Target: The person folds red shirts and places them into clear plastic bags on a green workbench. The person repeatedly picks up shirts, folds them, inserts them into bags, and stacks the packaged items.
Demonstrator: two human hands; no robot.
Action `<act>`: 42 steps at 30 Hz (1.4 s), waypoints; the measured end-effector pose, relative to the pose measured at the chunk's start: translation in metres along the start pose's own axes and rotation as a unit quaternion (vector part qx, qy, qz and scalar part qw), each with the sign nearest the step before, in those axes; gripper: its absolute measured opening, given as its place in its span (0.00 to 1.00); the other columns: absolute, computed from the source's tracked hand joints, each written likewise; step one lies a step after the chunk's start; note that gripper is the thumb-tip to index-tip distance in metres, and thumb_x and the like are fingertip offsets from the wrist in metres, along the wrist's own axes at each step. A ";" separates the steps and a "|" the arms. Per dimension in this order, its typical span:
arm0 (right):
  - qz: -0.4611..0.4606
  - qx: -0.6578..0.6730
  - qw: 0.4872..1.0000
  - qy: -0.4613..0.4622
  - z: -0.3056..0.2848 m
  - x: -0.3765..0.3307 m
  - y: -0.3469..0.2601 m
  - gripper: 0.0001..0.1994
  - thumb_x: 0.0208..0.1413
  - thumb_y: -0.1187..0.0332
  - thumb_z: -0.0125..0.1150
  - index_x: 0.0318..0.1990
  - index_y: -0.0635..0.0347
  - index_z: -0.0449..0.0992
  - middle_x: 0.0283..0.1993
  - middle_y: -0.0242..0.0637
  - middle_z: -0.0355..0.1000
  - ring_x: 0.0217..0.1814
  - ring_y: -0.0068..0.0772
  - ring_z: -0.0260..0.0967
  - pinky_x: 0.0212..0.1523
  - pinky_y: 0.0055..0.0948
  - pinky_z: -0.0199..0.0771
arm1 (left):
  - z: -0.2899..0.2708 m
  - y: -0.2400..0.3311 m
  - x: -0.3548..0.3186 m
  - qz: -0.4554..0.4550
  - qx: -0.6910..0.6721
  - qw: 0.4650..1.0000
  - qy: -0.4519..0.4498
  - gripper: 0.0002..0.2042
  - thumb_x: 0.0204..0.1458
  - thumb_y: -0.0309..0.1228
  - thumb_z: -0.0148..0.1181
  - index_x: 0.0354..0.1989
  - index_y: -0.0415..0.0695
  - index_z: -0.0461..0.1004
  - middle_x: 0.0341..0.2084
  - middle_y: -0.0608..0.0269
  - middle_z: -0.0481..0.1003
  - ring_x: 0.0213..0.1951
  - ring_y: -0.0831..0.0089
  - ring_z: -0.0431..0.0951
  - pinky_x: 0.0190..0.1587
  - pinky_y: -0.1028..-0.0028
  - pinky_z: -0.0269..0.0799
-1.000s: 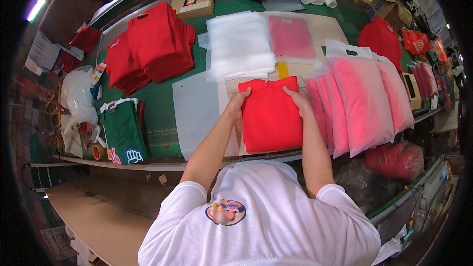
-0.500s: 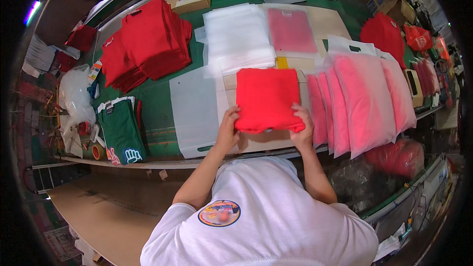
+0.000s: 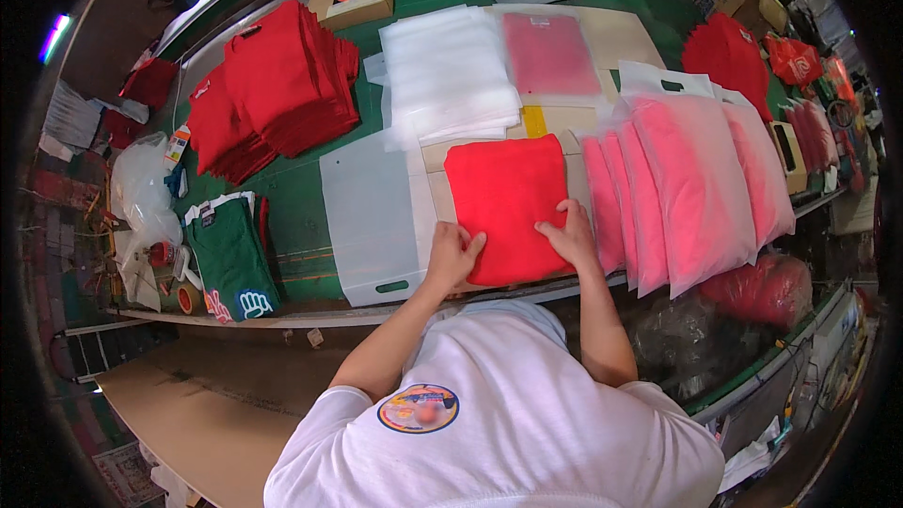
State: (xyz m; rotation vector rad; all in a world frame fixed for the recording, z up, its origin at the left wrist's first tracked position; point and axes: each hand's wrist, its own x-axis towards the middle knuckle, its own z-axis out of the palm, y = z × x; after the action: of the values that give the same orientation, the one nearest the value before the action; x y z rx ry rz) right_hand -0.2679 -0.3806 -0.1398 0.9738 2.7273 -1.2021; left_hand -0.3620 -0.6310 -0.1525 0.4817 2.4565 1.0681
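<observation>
A folded red garment (image 3: 508, 193), seemingly a T-shirt, lies flat before me on a tan board at the table's front edge. My left hand (image 3: 453, 256) rests at its lower left side, thumb on the cloth and fingers apart from it. On the right side, my right hand (image 3: 572, 237) touches the cloth with thumb and forefinger spread. Neither hand appears to grip the cloth. Left of the garment is a flat frosted bag (image 3: 367, 216) with a handle slot. Filled frosted bags (image 3: 691, 188) of pinkish-red contents lean together on the right.
Behind stand a stack of white frosted bags (image 3: 447, 71) and a bagged red garment (image 3: 550, 55). Red garments (image 3: 292, 80) are piled back left, with more red cloth (image 3: 724, 61) back right. A green shirt (image 3: 230, 254) lies front left. Cardboard boxes (image 3: 353, 2) sit at the back.
The red garment has come down toward me and now lies flat. My hands have shifted from holding its near corners to resting on its two sides, fingers loosened.
</observation>
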 end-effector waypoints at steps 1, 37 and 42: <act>0.021 0.030 0.999 0.015 -0.002 0.011 -0.006 0.31 0.54 0.56 0.73 0.61 0.62 0.68 0.60 0.53 0.71 0.62 0.53 0.71 0.62 0.44 0.71 | 0.010 -0.015 0.021 -0.012 -0.049 0.996 0.069 0.18 0.57 0.39 0.70 0.40 0.33 0.75 0.44 0.48 0.74 0.51 0.58 0.76 0.53 0.67 0.75; -0.212 -0.191 0.958 -0.015 0.045 0.006 -0.116 0.61 0.34 0.54 0.80 0.71 0.77 0.48 0.73 0.61 0.51 0.77 0.61 0.47 0.72 0.59 0.49 | -0.002 0.088 0.098 -0.402 -0.366 0.829 0.132 0.44 0.50 0.32 0.62 0.70 0.26 0.43 0.68 0.35 0.55 0.66 0.45 0.63 0.64 0.52 0.66; -0.216 -0.219 0.952 0.003 0.055 0.012 -0.104 0.59 0.35 0.55 0.81 0.70 0.77 0.50 0.71 0.59 0.54 0.72 0.61 0.54 0.68 0.57 0.56 | -0.020 0.117 0.096 -0.469 -0.417 0.769 0.121 0.43 0.47 0.28 0.62 0.71 0.33 0.44 0.63 0.47 0.66 0.60 0.55 0.72 0.58 0.55 0.73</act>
State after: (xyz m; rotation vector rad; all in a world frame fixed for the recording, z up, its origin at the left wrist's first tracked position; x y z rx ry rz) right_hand -0.3471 -0.4642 -0.1130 0.3431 3.1035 -0.5526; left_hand -0.4374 -0.5230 -0.0752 -1.0958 1.6551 1.5527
